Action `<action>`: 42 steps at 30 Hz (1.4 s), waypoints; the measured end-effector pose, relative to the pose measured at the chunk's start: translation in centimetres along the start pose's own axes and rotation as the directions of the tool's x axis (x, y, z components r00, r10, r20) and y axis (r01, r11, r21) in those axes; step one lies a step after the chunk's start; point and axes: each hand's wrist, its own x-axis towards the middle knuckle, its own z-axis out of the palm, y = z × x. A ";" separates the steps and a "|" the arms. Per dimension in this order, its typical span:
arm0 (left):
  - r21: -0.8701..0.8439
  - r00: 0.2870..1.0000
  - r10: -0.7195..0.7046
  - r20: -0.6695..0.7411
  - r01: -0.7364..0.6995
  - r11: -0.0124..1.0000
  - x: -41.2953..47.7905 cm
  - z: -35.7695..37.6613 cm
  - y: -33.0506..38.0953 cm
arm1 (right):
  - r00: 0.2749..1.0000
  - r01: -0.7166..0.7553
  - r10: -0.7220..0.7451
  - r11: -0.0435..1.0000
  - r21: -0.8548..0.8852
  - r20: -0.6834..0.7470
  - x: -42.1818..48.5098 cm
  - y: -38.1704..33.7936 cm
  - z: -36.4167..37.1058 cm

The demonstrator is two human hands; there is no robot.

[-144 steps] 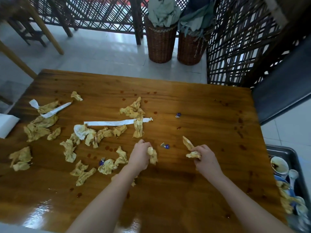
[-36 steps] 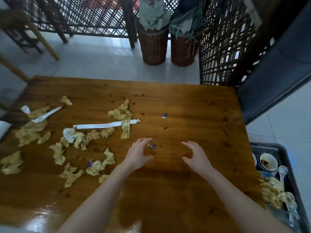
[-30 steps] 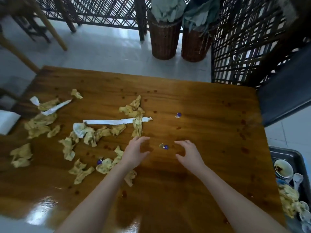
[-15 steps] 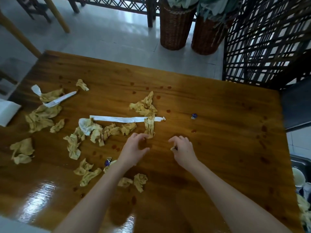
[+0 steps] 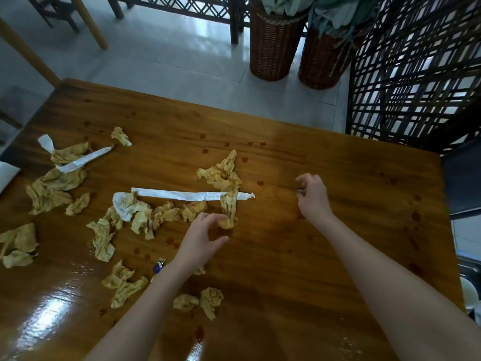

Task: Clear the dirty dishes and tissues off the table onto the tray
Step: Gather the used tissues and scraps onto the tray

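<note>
Through the head camera, stained tissues (image 5: 52, 188) lay crumpled over the left half of the wooden table (image 5: 338, 256), with a white paper strip (image 5: 182, 195) among them. The left hand (image 5: 201, 238) hovered with thumb and fingers spread, its tips at the lower end of one twisted tissue (image 5: 229, 209). The right hand (image 5: 312, 196) hung with its fingers curled; I couldn't tell if it pinched anything. The tissues looked light, limp and greasy, so I'd pinch them at the bunched middle. Only a corner of the tray (image 5: 469, 267) showed at the right edge.
</note>
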 end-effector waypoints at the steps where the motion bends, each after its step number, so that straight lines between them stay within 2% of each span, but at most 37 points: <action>1: -0.006 1.000 -0.003 -0.004 0.003 1.000 0.0 0.0 0.0 | 1.000 -0.013 0.013 1.000 -0.005 0.009 0.2 0.1 0.1; 9: -0.017 1.000 -0.017 -0.007 0.017 1.000 -0.2 -0.6 -0.3 | 0.990 -0.139 0.139 0.990 -0.011 0.008 0.4 0.9 0.3; 16: -0.007 1.000 -0.030 -0.001 0.030 1.000 -0.9 -0.7 -0.5 | 0.984 -0.173 0.176 0.980 -0.103 0.029 0.3 1.3 0.3; 18: -0.014 1.000 -0.020 -0.019 0.020 1.000 -1.3 -0.7 -0.4 | 0.989 -0.136 0.143 0.978 -0.157 0.033 -0.2 1.2 0.2; 23: -0.001 0.998 -0.030 -0.059 0.030 1.000 -3.7 -0.8 0.2 | 0.999 0.005 0.001 0.989 -0.144 0.044 -2.3 0.6 0.3; 28: -0.012 0.991 -0.067 -0.113 0.066 0.998 -7.6 -1.8 0.2 | 0.999 0.037 -0.036 0.996 -0.075 0.016 -4.4 -0.8 0.7; 35: -0.022 0.978 -0.104 -0.181 0.102 0.995 -13.6 -3.5 -1.0 | 0.981 0.138 -0.131 0.989 -0.045 0.142 -8.0 -3.8 3.5; 42: -0.049 0.977 -0.119 -0.178 0.112 0.993 -14.4 -5.6 -3.6 | 0.953 0.245 -0.244 0.969 0.018 0.178 -10.0 -7.6 7.4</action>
